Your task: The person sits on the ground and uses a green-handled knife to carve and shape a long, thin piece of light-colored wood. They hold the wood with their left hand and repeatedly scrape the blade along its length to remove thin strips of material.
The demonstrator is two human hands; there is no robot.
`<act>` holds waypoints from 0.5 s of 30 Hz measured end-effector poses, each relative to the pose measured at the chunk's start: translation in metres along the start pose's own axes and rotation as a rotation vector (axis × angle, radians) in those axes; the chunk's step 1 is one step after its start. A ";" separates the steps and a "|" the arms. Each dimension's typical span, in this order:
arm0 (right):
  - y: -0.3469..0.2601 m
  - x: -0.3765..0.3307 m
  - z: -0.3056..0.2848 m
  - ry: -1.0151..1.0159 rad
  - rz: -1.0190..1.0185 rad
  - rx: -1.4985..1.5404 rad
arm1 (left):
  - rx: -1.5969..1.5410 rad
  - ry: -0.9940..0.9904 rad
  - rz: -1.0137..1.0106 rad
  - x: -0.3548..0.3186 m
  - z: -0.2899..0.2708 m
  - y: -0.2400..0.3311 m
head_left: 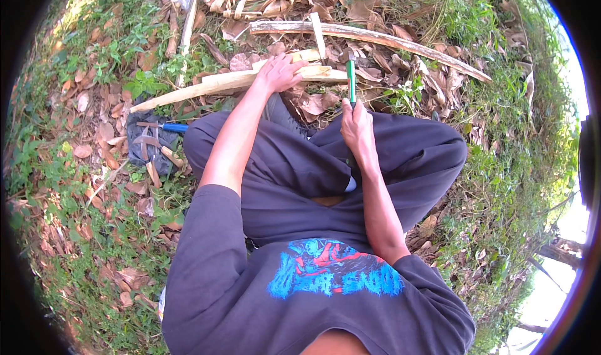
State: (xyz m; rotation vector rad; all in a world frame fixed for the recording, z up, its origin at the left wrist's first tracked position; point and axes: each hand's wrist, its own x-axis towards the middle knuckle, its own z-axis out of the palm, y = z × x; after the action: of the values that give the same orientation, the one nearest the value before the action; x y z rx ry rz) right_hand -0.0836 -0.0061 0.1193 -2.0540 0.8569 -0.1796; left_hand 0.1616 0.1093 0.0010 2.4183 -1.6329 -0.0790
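My left hand (pixel 279 74) lies over a pale split length of wood (pixel 188 91), its fingers spread across the piece. More light wood pieces (pixel 307 55) sit just beyond and beside its fingertips. My right hand (pixel 359 128) is wrapped round the green and black handle of a hammer (pixel 352 83). The hammer stands out away from me, its head at the far end near the right end of the split wood. Whether the head touches anything, I cannot tell. A narrow pale strip of wood (pixel 318 35) stands out beyond the pieces, left of the hammer head.
A long curved bark-edged strip (pixel 375 37) lies across the far side. At left, a dark plastic bag (pixel 137 143) holds tools, one with a blue handle (pixel 173 128). Another wood length (pixel 187 36) lies far left. Dry leaves and grass cover the ground around my crossed legs (pixel 413 161).
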 end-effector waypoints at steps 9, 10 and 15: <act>0.008 0.007 0.018 0.037 0.166 0.127 | -0.005 0.001 -0.036 0.002 0.005 -0.001; 0.007 0.006 0.020 0.084 0.165 0.157 | -0.008 0.013 -0.039 0.002 0.006 0.000; 0.003 0.009 0.011 -0.087 0.229 -0.036 | 0.008 -0.010 -0.044 0.002 0.006 -0.002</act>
State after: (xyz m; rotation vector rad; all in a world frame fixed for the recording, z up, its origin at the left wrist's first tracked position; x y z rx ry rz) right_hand -0.0739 -0.0054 0.1088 -1.9636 1.0381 0.0503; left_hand 0.1629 0.1068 -0.0055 2.4637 -1.5873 -0.0916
